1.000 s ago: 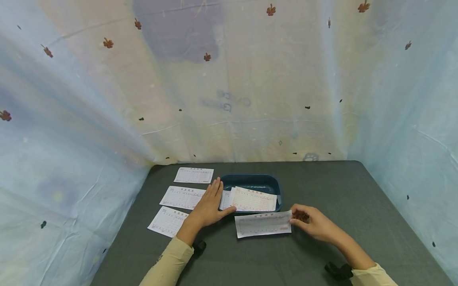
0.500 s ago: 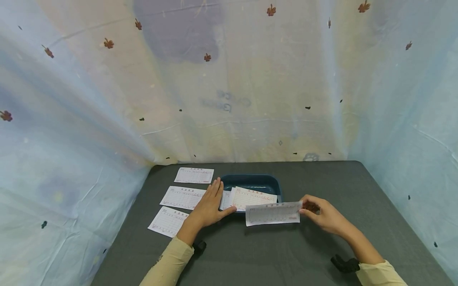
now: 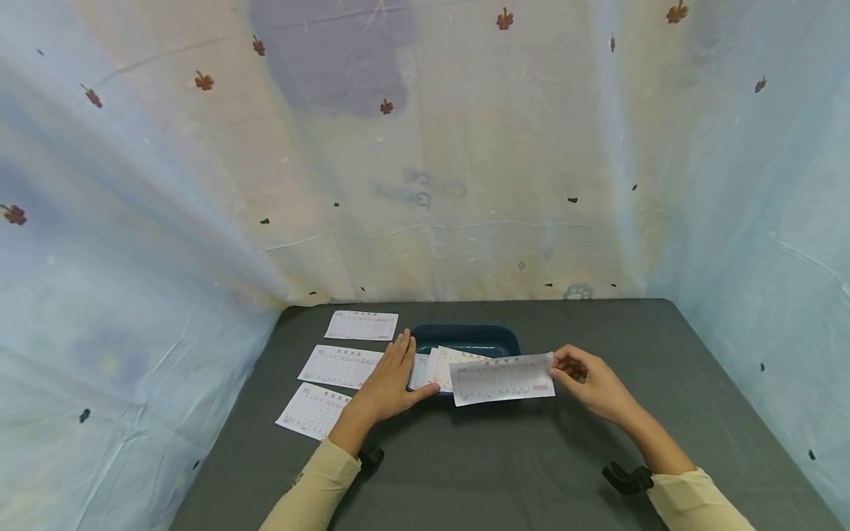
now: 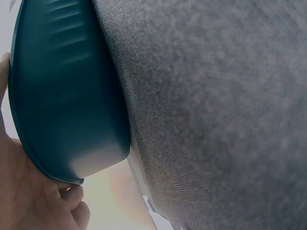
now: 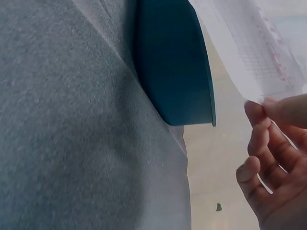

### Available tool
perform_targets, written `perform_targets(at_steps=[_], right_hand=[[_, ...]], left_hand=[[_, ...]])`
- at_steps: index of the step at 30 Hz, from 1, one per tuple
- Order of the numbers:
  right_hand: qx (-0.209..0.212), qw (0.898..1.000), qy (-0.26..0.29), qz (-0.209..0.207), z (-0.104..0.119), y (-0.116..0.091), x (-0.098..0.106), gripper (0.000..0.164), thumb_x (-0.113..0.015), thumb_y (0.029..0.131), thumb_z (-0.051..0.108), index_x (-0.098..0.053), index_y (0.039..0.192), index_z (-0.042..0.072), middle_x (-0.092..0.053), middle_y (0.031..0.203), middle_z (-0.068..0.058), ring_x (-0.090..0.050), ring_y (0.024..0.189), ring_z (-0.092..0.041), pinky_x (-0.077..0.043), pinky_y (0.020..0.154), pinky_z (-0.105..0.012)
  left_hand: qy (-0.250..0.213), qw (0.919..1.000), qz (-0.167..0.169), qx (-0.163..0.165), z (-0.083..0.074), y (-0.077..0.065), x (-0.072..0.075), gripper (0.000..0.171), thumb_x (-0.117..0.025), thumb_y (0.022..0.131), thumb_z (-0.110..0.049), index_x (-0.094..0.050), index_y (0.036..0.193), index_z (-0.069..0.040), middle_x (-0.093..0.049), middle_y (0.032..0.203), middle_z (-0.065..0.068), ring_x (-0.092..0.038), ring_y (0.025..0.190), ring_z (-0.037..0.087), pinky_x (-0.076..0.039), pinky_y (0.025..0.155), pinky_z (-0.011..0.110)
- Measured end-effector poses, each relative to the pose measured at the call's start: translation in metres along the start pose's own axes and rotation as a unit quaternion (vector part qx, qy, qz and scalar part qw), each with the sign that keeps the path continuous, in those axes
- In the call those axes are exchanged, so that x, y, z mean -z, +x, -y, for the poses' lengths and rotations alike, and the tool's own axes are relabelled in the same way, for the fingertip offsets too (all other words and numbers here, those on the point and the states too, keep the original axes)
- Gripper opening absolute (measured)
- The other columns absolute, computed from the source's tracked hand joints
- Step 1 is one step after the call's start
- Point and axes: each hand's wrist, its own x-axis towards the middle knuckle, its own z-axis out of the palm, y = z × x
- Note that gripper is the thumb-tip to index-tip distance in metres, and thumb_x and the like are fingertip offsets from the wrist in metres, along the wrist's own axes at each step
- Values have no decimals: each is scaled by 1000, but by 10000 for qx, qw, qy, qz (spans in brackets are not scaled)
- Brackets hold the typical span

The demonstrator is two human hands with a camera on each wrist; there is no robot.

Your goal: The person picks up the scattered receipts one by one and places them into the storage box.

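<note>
My right hand pinches a printed paper slip by its right end, thumb against fingertips. The slip is held up over the front edge of a dark teal plastic basin and overlaps it in the head view. In the right wrist view, the slip rises from the thumb and forefinger beside the basin wall. Fingers straight, my left hand rests along the basin's left rim, its thumb stretched over the front. Inside the basin lie several slips, the top one with red print, partly hidden by the held slip.
Left of the basin, three more slips lie on the dark grey tabletop: a far one, a middle one and a near one. The left hand partly covers two of them. A patterned curtain hangs behind and at both sides.
My right hand has raised the slip from in front of the basin, first right and upward, then slightly back left over the basin's front edge. The left hand has stayed put.
</note>
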Motion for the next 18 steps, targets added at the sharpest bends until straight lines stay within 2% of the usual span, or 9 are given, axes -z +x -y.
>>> perform_targets(at_steps=[6, 13, 18], right_hand=[[-324, 9993, 131, -153, 1, 11, -6, 8, -72, 103, 6, -67, 109, 7, -70, 98, -6, -63, 79, -15, -50, 65, -28], [-387, 9981, 402, -272, 5, 24, -21, 7, -73, 103, 6, -68, 107, 4, -73, 95, -16, -64, 79, -13, -53, 67, -25], [-578, 9974, 393, -194, 7, 34, -31, 7, -73, 103, 6, -68, 108, 4, -73, 94, -14, -62, 77, -12, -52, 66, -25]], left_hand=[[9, 10000, 46, 22, 0, -1, 0, 118, -45, 97, -86, -10, 171, -1, -3, 181, 15, -3, 167, 32, -14, 134, 53], [-63, 10000, 36, -1, 2, 0, -1, 118, -45, 96, -86, -11, 171, -2, -2, 181, 14, -4, 167, 34, -13, 134, 52], [-110, 9999, 47, -5, 1, 0, -1, 117, -48, 97, -84, -11, 171, -1, 0, 181, 12, -1, 167, 30, -10, 135, 49]])
